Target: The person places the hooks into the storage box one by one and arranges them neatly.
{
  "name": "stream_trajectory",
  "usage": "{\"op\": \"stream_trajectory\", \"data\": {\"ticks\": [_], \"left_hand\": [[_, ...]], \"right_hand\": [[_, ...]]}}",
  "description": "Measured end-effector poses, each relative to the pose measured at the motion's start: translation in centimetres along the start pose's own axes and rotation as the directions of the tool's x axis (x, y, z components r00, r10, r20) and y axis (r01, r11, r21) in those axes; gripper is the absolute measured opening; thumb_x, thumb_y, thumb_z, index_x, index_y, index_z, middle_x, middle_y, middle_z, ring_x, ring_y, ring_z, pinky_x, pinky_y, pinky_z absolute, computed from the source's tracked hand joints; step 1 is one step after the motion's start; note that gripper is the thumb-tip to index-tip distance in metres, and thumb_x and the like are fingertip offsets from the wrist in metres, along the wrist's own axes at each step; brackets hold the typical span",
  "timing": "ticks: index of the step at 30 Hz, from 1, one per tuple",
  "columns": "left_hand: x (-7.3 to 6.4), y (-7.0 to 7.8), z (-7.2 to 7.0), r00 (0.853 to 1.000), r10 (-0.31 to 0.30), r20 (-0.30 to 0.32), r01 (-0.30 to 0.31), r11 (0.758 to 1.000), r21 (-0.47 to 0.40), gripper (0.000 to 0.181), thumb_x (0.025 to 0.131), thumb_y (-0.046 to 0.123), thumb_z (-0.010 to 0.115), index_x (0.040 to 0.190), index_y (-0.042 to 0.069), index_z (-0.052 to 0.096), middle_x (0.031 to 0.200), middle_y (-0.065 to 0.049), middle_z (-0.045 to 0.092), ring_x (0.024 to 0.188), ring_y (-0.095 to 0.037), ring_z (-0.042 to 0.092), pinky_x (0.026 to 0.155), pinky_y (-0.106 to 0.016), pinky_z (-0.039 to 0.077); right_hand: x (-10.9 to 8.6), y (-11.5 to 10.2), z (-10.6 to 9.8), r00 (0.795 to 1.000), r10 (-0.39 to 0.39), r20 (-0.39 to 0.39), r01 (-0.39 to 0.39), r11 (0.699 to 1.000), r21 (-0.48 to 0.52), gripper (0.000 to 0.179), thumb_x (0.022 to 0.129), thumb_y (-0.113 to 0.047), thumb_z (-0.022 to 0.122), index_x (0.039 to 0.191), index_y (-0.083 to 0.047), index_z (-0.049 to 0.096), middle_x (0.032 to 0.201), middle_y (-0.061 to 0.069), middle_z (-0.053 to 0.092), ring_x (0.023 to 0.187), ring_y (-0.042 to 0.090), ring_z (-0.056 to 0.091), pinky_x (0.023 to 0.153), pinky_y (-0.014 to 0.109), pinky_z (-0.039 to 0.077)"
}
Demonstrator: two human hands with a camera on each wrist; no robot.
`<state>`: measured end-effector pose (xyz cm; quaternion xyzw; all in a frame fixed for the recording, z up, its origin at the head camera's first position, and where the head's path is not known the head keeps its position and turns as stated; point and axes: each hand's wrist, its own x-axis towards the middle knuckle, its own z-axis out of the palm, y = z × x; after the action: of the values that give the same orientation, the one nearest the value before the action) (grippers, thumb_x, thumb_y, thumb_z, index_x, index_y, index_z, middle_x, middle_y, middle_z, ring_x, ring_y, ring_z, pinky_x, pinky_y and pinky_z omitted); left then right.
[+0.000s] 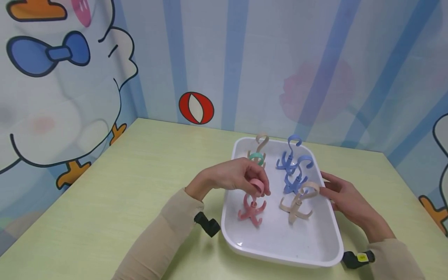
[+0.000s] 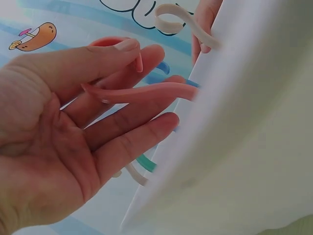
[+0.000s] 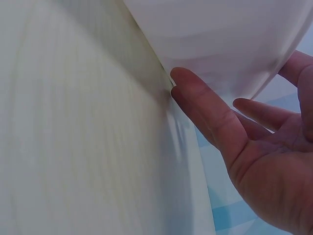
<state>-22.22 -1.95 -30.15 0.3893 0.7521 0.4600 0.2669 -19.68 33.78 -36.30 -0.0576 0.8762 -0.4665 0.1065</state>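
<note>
My left hand [image 1: 241, 177] is over the left side of a white plastic tray [image 1: 280, 245]. Its thumb and forefinger pinch the curled top of a pink claw-shaped hanger hook [image 1: 252, 212], whose prongs point down inside the tray. In the left wrist view the other fingers stretch out beside the pink stem [image 2: 146, 93]. My right hand [image 1: 350, 200] touches the tray's right side, its fingers fairly straight against the outer wall [image 3: 234, 44]. A beige hook [image 1: 295, 208] stands in the tray close to the right fingertips.
Two blue hooks [image 1: 287, 163] stand toward the tray's back right. A green hook [image 1: 257, 156] and another beige hook [image 1: 261, 143] are at the back left, partly hidden by the left hand. Behind the pale yellow-green table [image 1: 157, 155] hangs a cartoon-printed cloth [image 1: 210, 58].
</note>
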Motion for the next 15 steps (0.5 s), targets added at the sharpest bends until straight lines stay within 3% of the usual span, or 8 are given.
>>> {"op": "stream_trajectory", "data": {"ticks": [5, 10, 15], "left_hand": [[-0.2, 0.2, -0.1, 1.0, 0.008, 0.004, -0.008, 0.999, 0.049, 0.025, 0.093, -0.004, 0.074, 0.117, 0.003, 0.073, 0.118, -0.013, 0.076, 0.099, -0.013, 0.07, 0.091, -0.023, 0.059], [-1.0, 0.9, -0.9, 0.999, 0.037, -0.021, -0.036, 0.998, 0.061, 0.039, 0.093, 0.005, 0.077, 0.131, 0.005, 0.07, 0.128, -0.011, 0.073, 0.11, -0.014, 0.071, 0.097, -0.027, 0.06], [-2.3, 1.7, -2.0, 0.987, 0.073, -0.141, -0.063, 0.995, 0.075, 0.042, 0.099, 0.015, 0.073, 0.14, 0.008, 0.064, 0.135, -0.007, 0.072, 0.122, -0.017, 0.071, 0.102, -0.032, 0.059]], "right_hand": [[0.0, -0.1, 0.2, 1.0, 0.002, -0.007, -0.002, 1.0, 0.005, 0.079, 0.109, -0.039, 0.058, 0.169, -0.007, 0.019, 0.162, 0.034, 0.04, 0.122, 0.028, 0.069, 0.086, 0.035, 0.065], [0.1, 0.0, 0.2, 1.0, 0.008, -0.011, -0.008, 1.0, -0.004, 0.079, 0.11, -0.045, 0.054, 0.169, -0.007, 0.019, 0.161, 0.034, 0.041, 0.125, 0.033, 0.067, 0.087, 0.038, 0.066], [0.1, 0.0, -0.2, 1.0, 0.004, -0.029, -0.005, 0.999, -0.037, 0.078, 0.111, -0.053, 0.044, 0.169, -0.007, 0.019, 0.163, 0.033, 0.038, 0.135, 0.05, 0.059, 0.093, 0.048, 0.064]]}}
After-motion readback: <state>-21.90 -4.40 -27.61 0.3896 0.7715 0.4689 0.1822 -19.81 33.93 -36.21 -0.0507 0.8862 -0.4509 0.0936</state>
